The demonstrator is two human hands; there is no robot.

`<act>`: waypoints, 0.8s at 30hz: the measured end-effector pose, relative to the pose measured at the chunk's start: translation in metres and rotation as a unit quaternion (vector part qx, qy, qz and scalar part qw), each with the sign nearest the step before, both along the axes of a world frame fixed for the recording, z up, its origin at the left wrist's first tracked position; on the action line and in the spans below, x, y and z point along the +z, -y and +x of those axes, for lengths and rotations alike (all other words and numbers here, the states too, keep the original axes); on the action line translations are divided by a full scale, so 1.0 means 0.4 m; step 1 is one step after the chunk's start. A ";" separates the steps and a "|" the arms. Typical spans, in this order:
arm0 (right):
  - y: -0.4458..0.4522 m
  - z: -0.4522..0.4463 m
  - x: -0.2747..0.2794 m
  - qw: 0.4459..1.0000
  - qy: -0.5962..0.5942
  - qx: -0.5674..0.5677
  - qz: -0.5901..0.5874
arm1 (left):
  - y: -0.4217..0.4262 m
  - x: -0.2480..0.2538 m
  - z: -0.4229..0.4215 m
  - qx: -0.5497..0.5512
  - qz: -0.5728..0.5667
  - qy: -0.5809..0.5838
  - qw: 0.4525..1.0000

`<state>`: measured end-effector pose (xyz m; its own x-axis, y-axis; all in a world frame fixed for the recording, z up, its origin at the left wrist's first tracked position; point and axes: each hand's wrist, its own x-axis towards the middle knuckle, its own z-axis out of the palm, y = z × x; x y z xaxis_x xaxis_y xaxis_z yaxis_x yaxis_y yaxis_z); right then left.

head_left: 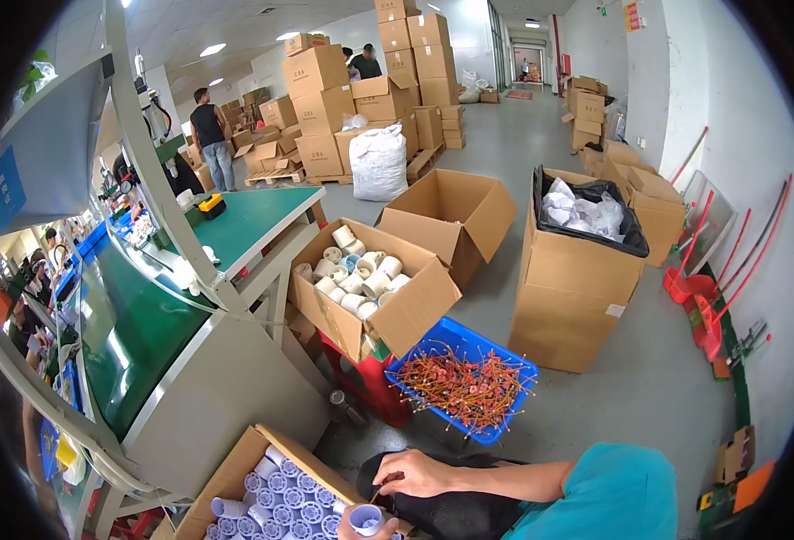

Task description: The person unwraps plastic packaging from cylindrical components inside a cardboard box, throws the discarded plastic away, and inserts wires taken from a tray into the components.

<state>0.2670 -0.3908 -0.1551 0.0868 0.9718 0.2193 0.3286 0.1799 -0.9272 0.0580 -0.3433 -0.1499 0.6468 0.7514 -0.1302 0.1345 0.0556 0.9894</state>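
Note:
At the bottom edge, my left hand point(350, 533) is closed around a lavender plastic cup-shaped part point(366, 518), its round opening facing up. My right hand point(412, 473) is just above it, fingers pinched on a thin wire-like piece point(376, 494) that points down toward the part. What its lower end touches is too small to tell. Left of my hands stands an open cardboard box point(231, 457) packed with similar lavender parts point(282, 498). A blue plastic bin point(524, 367) heaped with orange-red wires point(460, 385) sits in front of me.
A cardboard box point(433, 290) of white cylindrical parts point(354, 281) rests on a red stool point(388, 401). Behind are another open box point(460, 211) and a carton with a black bin liner point(629, 236). The green conveyor point(136, 333) runs left. A person point(210, 135) stands farther back.

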 end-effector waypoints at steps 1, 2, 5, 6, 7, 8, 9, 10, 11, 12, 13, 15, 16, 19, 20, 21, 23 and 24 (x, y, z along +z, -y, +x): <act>0.004 0.009 -0.006 0.999 0.038 0.013 0.005 | -0.009 -0.025 -0.011 -0.020 0.084 -0.014 0.996; 0.007 0.010 -0.008 0.999 0.024 0.028 0.014 | -0.009 -0.026 -0.013 -0.008 0.087 -0.012 0.996; 0.025 0.008 0.001 0.997 0.001 0.070 -0.023 | -0.010 -0.015 -0.019 -0.032 0.116 -0.035 0.992; 0.023 0.005 -0.008 0.997 0.015 0.071 0.013 | 0.000 0.000 -0.021 0.015 -0.055 0.022 0.998; 0.022 0.006 -0.008 0.997 0.012 0.074 0.009 | -0.029 -0.055 -0.024 0.018 -0.059 0.020 0.998; 0.018 0.013 0.008 0.999 -0.025 0.032 -0.021 | -0.083 -0.154 -0.032 0.057 -0.258 0.095 0.960; 0.021 -0.008 0.008 0.995 -0.076 0.012 -0.069 | -0.059 -0.157 -0.070 0.123 -0.453 0.162 0.868; 0.018 -0.004 0.006 1.000 -0.012 0.005 -0.016 | -0.040 -0.162 -0.090 0.059 -0.362 0.188 0.911; 0.015 -0.001 0.001 0.998 0.044 0.003 0.039 | -0.034 -0.081 -0.062 0.000 -0.267 0.202 0.942; 0.016 -0.007 0.009 1.000 0.001 0.027 0.001 | -0.022 -0.045 -0.059 0.032 -0.306 0.205 0.929; 0.014 -0.006 0.015 0.998 -0.036 0.049 -0.035 | -0.020 -0.028 -0.053 0.061 -0.340 0.214 0.914; 0.013 -0.024 -0.002 0.958 -0.254 0.079 -0.105 | -0.031 -0.004 -0.062 0.011 -0.379 0.220 0.899; 0.012 -0.027 0.005 0.950 -0.274 0.087 -0.119 | -0.034 0.006 -0.062 0.006 -0.379 0.218 0.899; 0.011 -0.023 0.020 0.951 -0.265 0.100 -0.126 | -0.042 0.012 -0.067 -0.005 -0.373 0.216 0.902; 0.009 -0.021 0.019 0.950 -0.267 0.099 -0.126 | -0.044 0.017 -0.067 0.005 -0.352 0.204 0.913; 0.007 -0.019 0.020 0.950 -0.268 0.097 -0.125 | -0.046 0.019 -0.066 0.013 -0.332 0.193 0.923; 0.005 -0.013 0.033 0.959 -0.237 0.098 -0.121 | -0.052 0.019 -0.071 0.018 -0.331 0.198 0.922; 0.003 -0.012 0.033 0.962 -0.228 0.091 -0.123 | -0.054 0.023 -0.073 0.013 -0.311 0.191 0.931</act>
<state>0.2621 -0.3921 -0.1420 -0.0563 0.9976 -0.0395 -0.1388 -0.0470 -0.9892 0.0287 -0.3218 -0.1409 0.7179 0.6233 -0.3100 -0.2294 0.6323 0.7400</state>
